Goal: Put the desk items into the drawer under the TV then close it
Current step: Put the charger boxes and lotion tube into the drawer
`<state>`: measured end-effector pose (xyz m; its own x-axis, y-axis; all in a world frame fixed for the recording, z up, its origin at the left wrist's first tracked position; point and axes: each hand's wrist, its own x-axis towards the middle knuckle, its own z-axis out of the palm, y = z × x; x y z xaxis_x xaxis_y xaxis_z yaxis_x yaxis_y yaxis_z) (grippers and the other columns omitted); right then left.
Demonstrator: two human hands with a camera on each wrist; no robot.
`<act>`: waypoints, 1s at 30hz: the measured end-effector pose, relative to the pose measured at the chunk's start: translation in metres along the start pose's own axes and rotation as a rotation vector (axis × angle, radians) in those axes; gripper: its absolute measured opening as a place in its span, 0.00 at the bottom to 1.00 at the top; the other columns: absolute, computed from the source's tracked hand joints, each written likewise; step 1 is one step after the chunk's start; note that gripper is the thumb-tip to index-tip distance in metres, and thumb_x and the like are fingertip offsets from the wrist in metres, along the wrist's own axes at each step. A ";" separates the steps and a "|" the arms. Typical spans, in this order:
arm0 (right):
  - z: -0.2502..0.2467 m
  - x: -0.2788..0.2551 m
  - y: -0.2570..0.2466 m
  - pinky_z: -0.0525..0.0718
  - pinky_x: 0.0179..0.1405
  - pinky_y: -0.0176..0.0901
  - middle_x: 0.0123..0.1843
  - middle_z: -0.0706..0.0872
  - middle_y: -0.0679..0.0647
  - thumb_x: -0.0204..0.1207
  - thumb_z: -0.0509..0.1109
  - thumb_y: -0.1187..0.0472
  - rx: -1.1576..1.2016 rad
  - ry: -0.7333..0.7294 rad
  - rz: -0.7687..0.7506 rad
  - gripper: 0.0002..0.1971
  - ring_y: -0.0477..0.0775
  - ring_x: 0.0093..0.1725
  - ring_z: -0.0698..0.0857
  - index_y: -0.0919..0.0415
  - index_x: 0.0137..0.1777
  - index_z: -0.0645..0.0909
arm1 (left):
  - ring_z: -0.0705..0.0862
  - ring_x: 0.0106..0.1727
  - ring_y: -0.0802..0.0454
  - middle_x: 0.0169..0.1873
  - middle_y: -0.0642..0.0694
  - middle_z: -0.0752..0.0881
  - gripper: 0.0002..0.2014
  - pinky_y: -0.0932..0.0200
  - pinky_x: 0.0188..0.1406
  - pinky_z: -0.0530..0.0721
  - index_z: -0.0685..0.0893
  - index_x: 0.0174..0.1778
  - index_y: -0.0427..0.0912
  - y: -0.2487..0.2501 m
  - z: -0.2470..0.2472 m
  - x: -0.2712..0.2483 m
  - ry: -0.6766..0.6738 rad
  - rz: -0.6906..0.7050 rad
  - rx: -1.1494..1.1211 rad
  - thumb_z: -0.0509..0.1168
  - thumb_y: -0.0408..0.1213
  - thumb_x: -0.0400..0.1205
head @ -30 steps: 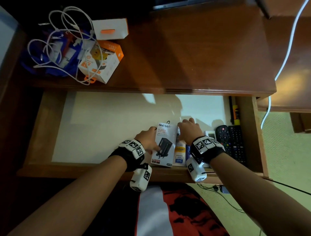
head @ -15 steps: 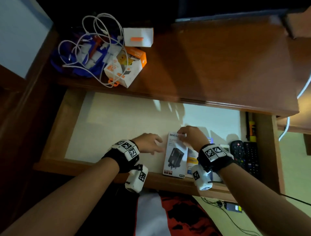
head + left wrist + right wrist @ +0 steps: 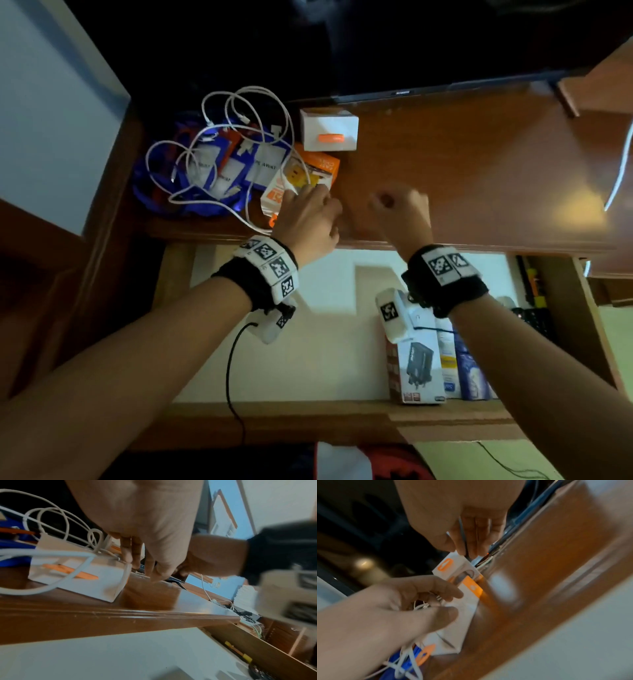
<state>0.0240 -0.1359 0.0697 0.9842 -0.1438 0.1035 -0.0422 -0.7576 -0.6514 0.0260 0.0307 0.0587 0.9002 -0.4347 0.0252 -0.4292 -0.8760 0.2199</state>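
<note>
An orange and white box lies on the desk under loops of white cable. My left hand reaches onto its right end; spread thumb and fingers touch the box, and it still lies flat. My right hand hovers over bare desk beside it, fingers hanging loose and empty. A small white box with an orange mark sits behind. The drawer stands open below, with a black-charger box lying near its front.
Blue lanyards with badges are tangled in the cable at the desk's left. More small boxes and a black remote lie at the drawer's right. The TV's lower edge runs along the back. A white cord hangs at right.
Both hands have left the charger box in the drawer and risen to the desk top. The left hand now touches the orange and white box.
</note>
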 end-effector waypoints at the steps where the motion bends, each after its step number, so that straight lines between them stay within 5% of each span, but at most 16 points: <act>1: 0.003 0.013 -0.013 0.72 0.38 0.41 0.39 0.85 0.58 0.72 0.66 0.65 0.026 0.054 -0.027 0.05 0.55 0.37 0.79 0.63 0.40 0.84 | 0.77 0.59 0.38 0.55 0.41 0.80 0.14 0.43 0.52 0.74 0.84 0.52 0.42 -0.004 0.000 0.001 0.029 0.029 0.037 0.68 0.42 0.73; 5: 0.026 0.053 -0.054 0.76 0.62 0.53 0.68 0.72 0.62 0.75 0.67 0.56 -0.058 0.030 -0.068 0.23 0.63 0.64 0.74 0.52 0.71 0.73 | 0.78 0.59 0.36 0.57 0.38 0.80 0.19 0.43 0.51 0.75 0.82 0.56 0.41 -0.022 -0.006 0.001 0.055 -0.008 0.120 0.68 0.44 0.70; 9: 0.050 0.071 -0.064 0.69 0.69 0.64 0.80 0.56 0.64 0.71 0.68 0.37 -0.218 -0.079 0.002 0.35 0.70 0.75 0.63 0.40 0.77 0.61 | 0.74 0.64 0.39 0.67 0.40 0.74 0.25 0.45 0.56 0.69 0.76 0.63 0.47 -0.037 -0.007 -0.007 0.072 -0.117 0.127 0.66 0.52 0.71; 13: 0.066 0.076 -0.063 0.77 0.64 0.67 0.75 0.61 0.63 0.62 0.72 0.32 -0.096 -0.069 0.118 0.39 0.71 0.69 0.70 0.43 0.71 0.64 | 0.71 0.66 0.38 0.65 0.40 0.73 0.29 0.43 0.58 0.66 0.73 0.65 0.49 -0.047 -0.005 -0.014 0.067 -0.190 0.101 0.67 0.56 0.70; 17: 0.068 0.075 -0.061 0.83 0.57 0.59 0.63 0.67 0.58 0.64 0.75 0.38 0.049 0.021 0.251 0.33 0.66 0.59 0.76 0.49 0.63 0.67 | 0.74 0.63 0.34 0.63 0.35 0.75 0.34 0.41 0.60 0.67 0.69 0.70 0.50 -0.051 -0.002 -0.015 0.020 -0.238 0.103 0.68 0.57 0.70; 22: 0.047 0.054 -0.042 0.84 0.49 0.47 0.63 0.70 0.60 0.66 0.76 0.49 0.299 0.198 0.331 0.29 0.55 0.53 0.76 0.53 0.64 0.68 | 0.81 0.55 0.34 0.54 0.35 0.81 0.34 0.41 0.59 0.71 0.68 0.66 0.49 -0.053 0.000 -0.014 -0.007 -0.271 0.073 0.72 0.52 0.66; 26: 0.017 0.010 -0.008 0.88 0.49 0.59 0.60 0.78 0.60 0.60 0.79 0.46 0.566 0.319 0.310 0.25 0.59 0.55 0.85 0.41 0.53 0.70 | 0.77 0.60 0.33 0.61 0.33 0.75 0.40 0.38 0.62 0.67 0.65 0.67 0.45 -0.048 -0.002 -0.006 -0.092 -0.342 0.072 0.67 0.63 0.65; 30: -0.014 -0.048 0.026 0.85 0.51 0.56 0.50 0.77 0.59 0.61 0.78 0.54 0.839 0.256 0.320 0.21 0.53 0.48 0.82 0.46 0.52 0.74 | 0.73 0.67 0.28 0.70 0.28 0.69 0.52 0.27 0.68 0.61 0.53 0.78 0.40 -0.039 0.000 0.015 -0.200 -0.445 0.104 0.60 0.73 0.67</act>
<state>-0.0265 -0.1576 0.0582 0.8748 -0.4782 -0.0774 -0.0687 0.0356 -0.9970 0.0564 0.0587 0.0505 0.9704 -0.0367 -0.2388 -0.0210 -0.9975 0.0678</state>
